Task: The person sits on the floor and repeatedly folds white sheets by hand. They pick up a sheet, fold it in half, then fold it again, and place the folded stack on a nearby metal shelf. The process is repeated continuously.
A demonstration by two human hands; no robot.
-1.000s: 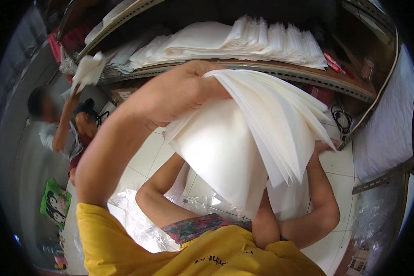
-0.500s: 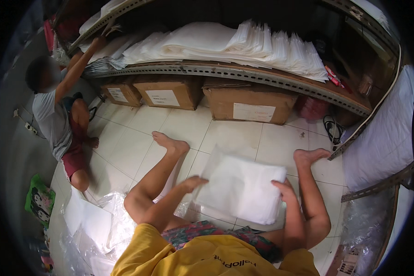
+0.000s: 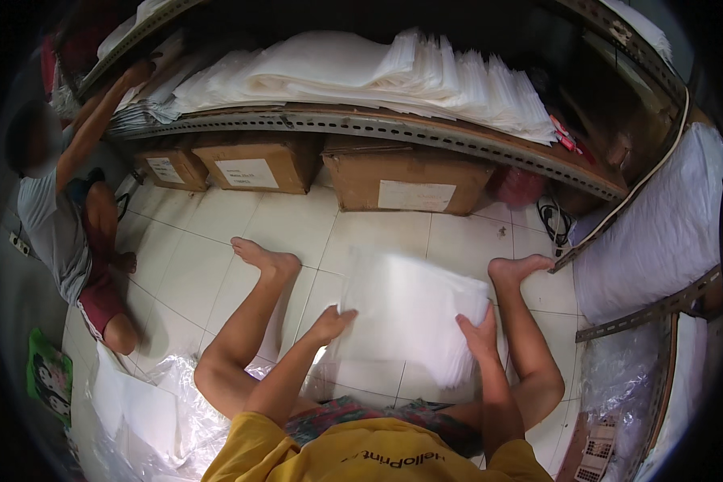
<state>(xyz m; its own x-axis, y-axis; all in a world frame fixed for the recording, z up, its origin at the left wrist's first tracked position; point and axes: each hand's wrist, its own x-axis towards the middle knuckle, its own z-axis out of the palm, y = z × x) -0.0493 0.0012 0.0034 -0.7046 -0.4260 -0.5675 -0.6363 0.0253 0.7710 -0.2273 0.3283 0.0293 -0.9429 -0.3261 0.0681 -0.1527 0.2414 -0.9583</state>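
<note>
Between my spread legs, a stack of thin white sheets or bags is held just over the tiled floor. A see-through, film-like edge sticks out on its left side. My left hand pinches that left edge. On the opposite side my right hand grips the stack, thumb on top and fingers partly hidden under it. The stack's layers fan out a little at its lower right corner. Whether the sheets are paper, fabric or plastic I cannot tell.
Ahead, a metal shelf carries folded white stacks, with cardboard boxes beneath. At the left another person reaches into the shelf. Crumpled clear plastic and white sheets lie at my left; a wrapped white bundle stands right.
The whole view has shifted, so the surroundings sit further left. Both hands still hold the stack, which has tilted slightly with its lower right corner fanning. The other person's arms still reach into the shelf.
</note>
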